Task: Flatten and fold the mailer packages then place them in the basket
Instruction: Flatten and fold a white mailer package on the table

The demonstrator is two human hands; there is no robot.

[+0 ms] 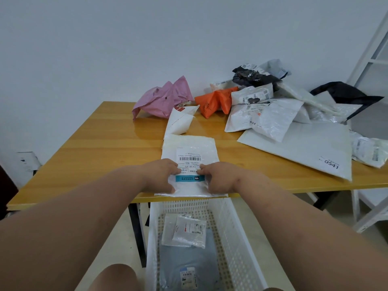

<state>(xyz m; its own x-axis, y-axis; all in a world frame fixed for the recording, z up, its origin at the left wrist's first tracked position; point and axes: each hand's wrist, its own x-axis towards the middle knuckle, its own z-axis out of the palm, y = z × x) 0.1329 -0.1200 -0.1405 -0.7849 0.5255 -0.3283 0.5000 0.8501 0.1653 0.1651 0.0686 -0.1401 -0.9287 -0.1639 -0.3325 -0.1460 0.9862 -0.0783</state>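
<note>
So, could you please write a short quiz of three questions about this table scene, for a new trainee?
1. True or false: both hands rest on the white mailer at the table's near edge.
2. Which crumpled mailer lies farthest left: A) the orange mailer, B) the pink mailer, C) a black one?
3. Fill in: the white basket stands ____ the table's near edge.

Key: 1 true; 2 B; 3 below.
</note>
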